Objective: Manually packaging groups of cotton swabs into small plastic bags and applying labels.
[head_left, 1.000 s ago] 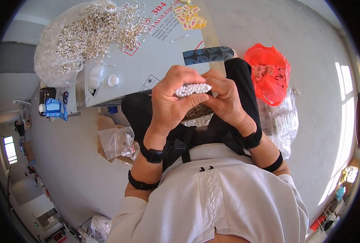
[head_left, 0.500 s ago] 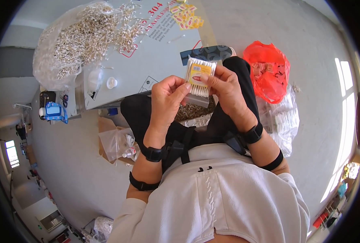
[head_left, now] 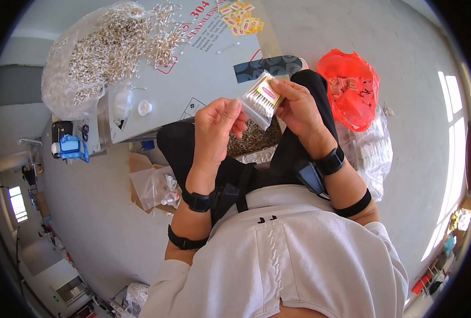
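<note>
A small clear plastic bag of cotton swabs (head_left: 262,100) with a yellow label is held in front of me, tilted, above my knees. My right hand (head_left: 302,108) grips its upper right side, thumb on top and fingers behind. At the bag's left corner, by its clear plastic edge, is my left hand (head_left: 217,124). Its thumb touches that corner and its fingers curl below; the exact contact is partly hidden.
On the grey table (head_left: 166,108), a large clear bag (head_left: 60,79) spills loose cotton swabs. Several yellow labels (head_left: 241,21) lie at the far edge. A red plastic bag (head_left: 347,106) holds small packs at right, by a clear bag (head_left: 371,153). An open carton (head_left: 140,183) stands left of my legs.
The bag of swabs has turned so its clear edge points down and left. My left hand has shifted from its lower side to that corner; the right hand still holds it.
</note>
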Demonstrator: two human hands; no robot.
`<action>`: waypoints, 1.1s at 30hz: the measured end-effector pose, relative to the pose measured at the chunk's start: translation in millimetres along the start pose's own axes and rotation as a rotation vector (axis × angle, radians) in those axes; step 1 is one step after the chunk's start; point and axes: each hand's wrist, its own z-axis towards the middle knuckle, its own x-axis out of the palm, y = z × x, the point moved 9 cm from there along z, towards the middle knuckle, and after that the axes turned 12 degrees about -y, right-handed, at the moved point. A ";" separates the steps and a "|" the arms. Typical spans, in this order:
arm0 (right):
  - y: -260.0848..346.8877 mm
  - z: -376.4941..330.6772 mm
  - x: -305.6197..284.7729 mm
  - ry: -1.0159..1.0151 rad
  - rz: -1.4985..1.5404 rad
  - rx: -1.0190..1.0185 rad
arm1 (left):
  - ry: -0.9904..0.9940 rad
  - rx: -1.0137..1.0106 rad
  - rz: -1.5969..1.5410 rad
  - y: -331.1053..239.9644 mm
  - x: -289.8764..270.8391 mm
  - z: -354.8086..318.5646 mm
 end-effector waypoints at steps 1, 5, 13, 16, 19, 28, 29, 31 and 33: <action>-1.6 0.9 -0.9 0.000 0.000 0.000 | -0.011 -0.033 0.026 2.2 1.5 -1.2; -13.5 -3.6 4.2 0.025 0.087 0.099 | 0.007 -0.044 0.095 0.6 10.6 -5.8; -47.5 -10.2 7.5 0.029 0.250 0.320 | -0.155 0.214 0.253 -11.5 12.1 -9.6; -43.1 -7.6 8.1 0.063 0.300 0.242 | -0.203 0.293 0.316 -18.8 5.6 -10.6; -30.2 -14.3 17.9 0.232 0.253 0.222 | -0.147 0.224 0.231 -12.3 2.6 -6.8; -34.0 -11.6 22.8 0.343 0.334 0.230 | -0.065 0.158 0.037 -17.6 16.6 -16.6; -34.0 -12.0 23.1 0.345 0.357 0.236 | -0.066 0.157 0.037 -18.4 16.5 -17.4; -35.0 -12.4 23.8 0.348 0.381 0.242 | -0.053 0.196 0.047 -23.0 17.7 -19.0; -36.9 -13.2 24.7 0.346 0.405 0.256 | -0.046 0.197 0.037 -24.5 18.2 -19.5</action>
